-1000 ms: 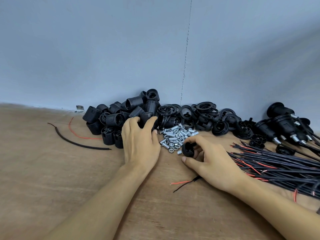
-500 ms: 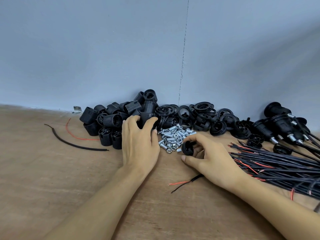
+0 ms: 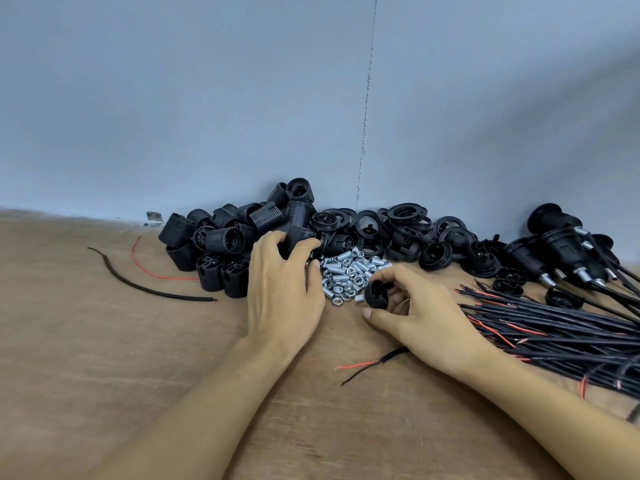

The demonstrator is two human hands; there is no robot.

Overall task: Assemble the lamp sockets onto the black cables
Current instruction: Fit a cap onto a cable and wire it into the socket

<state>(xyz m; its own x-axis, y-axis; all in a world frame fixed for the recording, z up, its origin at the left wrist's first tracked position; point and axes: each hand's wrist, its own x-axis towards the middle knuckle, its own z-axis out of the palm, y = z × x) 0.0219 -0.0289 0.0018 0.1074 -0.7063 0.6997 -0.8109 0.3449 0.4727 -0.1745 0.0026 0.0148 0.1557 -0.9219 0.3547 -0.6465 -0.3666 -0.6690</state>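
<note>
1. A wooden bench (image 3: 104, 358) runs up to a plain grey-blue wall (image 3: 173, 98).
2. Your left hand (image 3: 282, 299) has stayed at the near edge of the socket pile (image 3: 221, 244), its fingers and thumb curled round one ribbed socket body (image 3: 298, 239), as half a second ago.
3. Your right hand (image 3: 426, 320) still pinches a small black cap (image 3: 375, 294) between thumb and fingers, held just above the bench; neither hand has shifted noticeably.
4. A loose cable (image 3: 374, 362) with bared red and black ends comes out from under your right hand.
5. Between your hands lies a heap of metal nuts and threaded tubes (image 3: 349, 271), touching your left hand's edge.
6. Behind it, against the wall, sit black rings (image 3: 405, 230).
7. To your right, the cable bundle (image 3: 554, 327) lies near your right wrist, with finished sockets (image 3: 561, 247) on their cables beyond it.
8. Far left lie a cut black cable piece (image 3: 145, 289), a red wire (image 3: 149, 268) and a small metal bracket (image 3: 154, 218).
</note>
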